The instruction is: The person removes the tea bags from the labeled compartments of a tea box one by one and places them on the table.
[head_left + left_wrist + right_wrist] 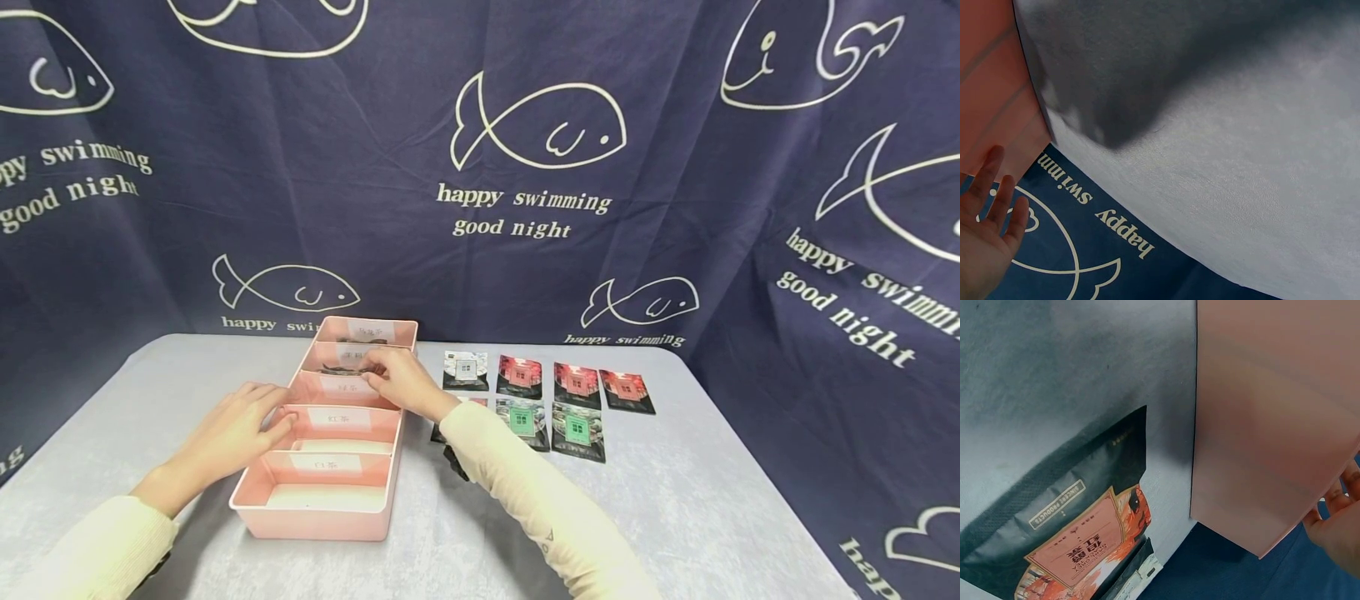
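Observation:
A long pink box [315, 525] with labelled compartments stands left of the middle of the table. At its left rim rests my left hand [232, 425], with fairly straight fingers; in the left wrist view those fingers [1000, 203] extend beside the pink wall. My right hand [401, 379] reaches over the right rim into a compartment towards the back. Between its thumb and fingers is the end of a dark tea packet [339, 369], mostly hidden by the compartment wall. In the right wrist view the fingertips disappear behind the box's rim.
Right of the box lie several tea packets in two rows: a white one [465, 371], red ones [520, 377] and green ones [577, 429]. One red packet [1085, 540] is partly under my right forearm. A dark blue curtain [390, 167] hangs behind the grey table [675, 517].

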`<state>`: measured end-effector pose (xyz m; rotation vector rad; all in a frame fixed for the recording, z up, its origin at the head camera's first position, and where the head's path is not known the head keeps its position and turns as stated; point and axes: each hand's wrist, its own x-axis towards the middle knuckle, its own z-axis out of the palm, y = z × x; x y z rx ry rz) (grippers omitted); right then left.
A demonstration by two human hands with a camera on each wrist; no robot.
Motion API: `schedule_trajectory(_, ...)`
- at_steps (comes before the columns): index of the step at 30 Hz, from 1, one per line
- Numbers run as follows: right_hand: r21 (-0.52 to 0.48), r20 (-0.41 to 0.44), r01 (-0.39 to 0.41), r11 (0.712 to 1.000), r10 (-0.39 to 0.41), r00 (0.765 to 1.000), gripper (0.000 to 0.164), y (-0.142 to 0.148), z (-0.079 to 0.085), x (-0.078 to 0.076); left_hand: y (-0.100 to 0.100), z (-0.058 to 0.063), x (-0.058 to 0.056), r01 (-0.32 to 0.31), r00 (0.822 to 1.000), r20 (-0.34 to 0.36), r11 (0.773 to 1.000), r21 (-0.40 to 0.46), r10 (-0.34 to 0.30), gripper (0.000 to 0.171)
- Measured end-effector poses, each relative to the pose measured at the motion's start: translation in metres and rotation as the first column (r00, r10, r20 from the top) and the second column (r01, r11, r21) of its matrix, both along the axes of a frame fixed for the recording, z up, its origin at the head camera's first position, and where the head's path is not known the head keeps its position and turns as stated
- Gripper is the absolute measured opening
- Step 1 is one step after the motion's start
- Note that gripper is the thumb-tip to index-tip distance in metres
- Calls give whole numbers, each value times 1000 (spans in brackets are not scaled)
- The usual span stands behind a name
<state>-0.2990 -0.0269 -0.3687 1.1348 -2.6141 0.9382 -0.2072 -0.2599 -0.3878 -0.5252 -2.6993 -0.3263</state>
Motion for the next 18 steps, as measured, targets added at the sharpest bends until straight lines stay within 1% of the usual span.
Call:
schedule_trajectory(3,-39,11,-11,999,11,1000,9,1,0,-1,0,0,0,5,1000,-3,1000,3,-5,37)
schedule_trajectory(7,-61,12,-5,998,5,1000,10,1,0,-1,0,0,0,7,1000,-5,1000,1,-7,37)
schedule_trajectory(12,-86,15,46,995,-44,999,9,0,1,-1,0,0,0,6,1000,-8,1000,-4,-6,37)
schedule_trajectory(18,-144,8,113,983,-113,994,9,-1,0,-2,0,1,1,-2,1000,0,1000,-9,2,37)
